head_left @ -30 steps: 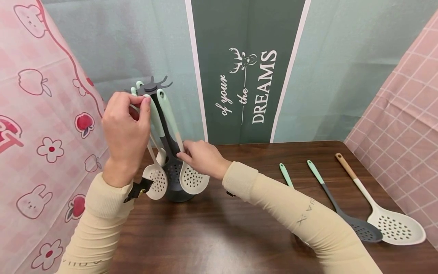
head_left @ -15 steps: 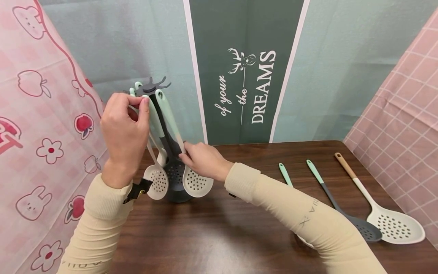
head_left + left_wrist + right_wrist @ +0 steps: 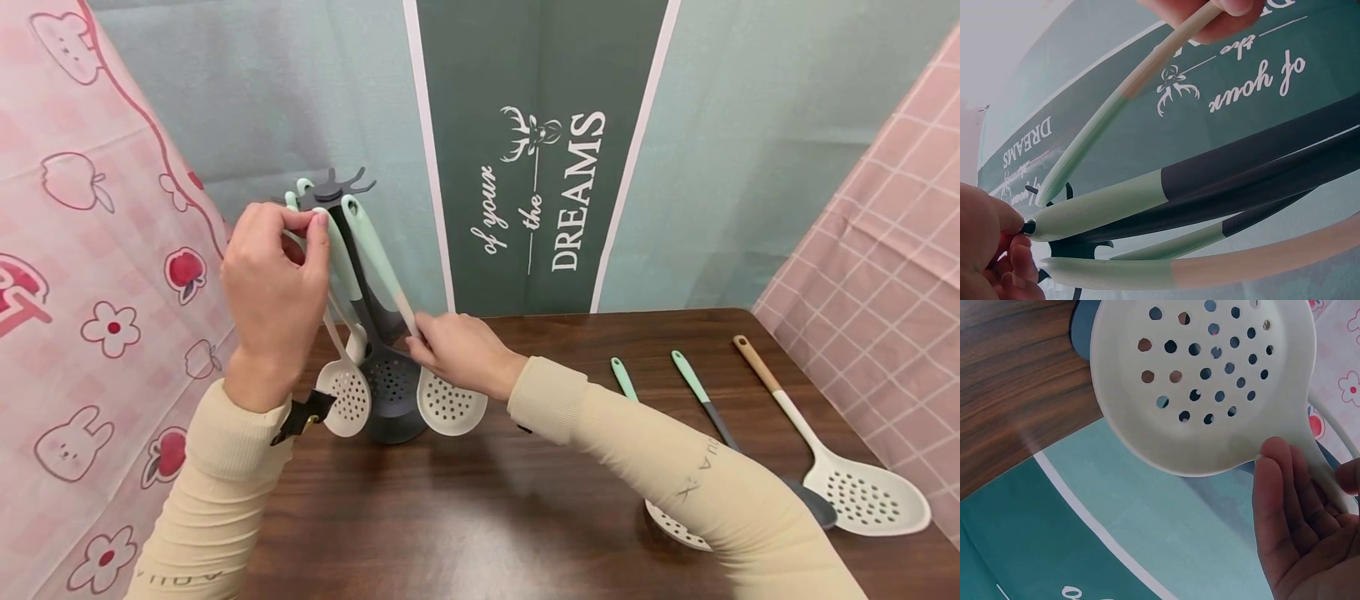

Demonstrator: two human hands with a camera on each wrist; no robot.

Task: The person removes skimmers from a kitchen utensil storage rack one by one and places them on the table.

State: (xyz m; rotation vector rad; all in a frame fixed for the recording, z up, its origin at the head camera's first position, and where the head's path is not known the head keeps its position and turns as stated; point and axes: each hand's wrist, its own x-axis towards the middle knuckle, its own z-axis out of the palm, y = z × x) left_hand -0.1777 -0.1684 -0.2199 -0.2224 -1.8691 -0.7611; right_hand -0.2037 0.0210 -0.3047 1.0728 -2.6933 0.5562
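Note:
At the left stands a dark grey utensil rack (image 3: 327, 193) with hooks around its top. My left hand (image 3: 273, 283) pinches one hook tip, which pokes through the hole of the mint handle (image 3: 1100, 212) of a dark grey slotted utensil (image 3: 392, 383). With my right hand (image 3: 465, 354) I grip a white skimmer (image 3: 452, 404) low on its stem, just above the perforated bowl. Its mint handle top (image 3: 367, 233) stays at the rack's hooks while the bowl leans out to the right. A smaller white skimmer (image 3: 347, 400) hangs left of the grey utensil.
On the brown table (image 3: 450, 517) at the right lie a white slotted turner (image 3: 866, 496) with a wooden grip, a dark grey utensil (image 3: 720, 421) and another mint-handled utensil (image 3: 624, 377), both partly behind my right sleeve. A pink cloth (image 3: 112, 250) stands close at the left.
My right hand has drawn the white skimmer's bowl to the right, away from the rack's stem, so it tilts more. The left hand has stayed at the same hook.

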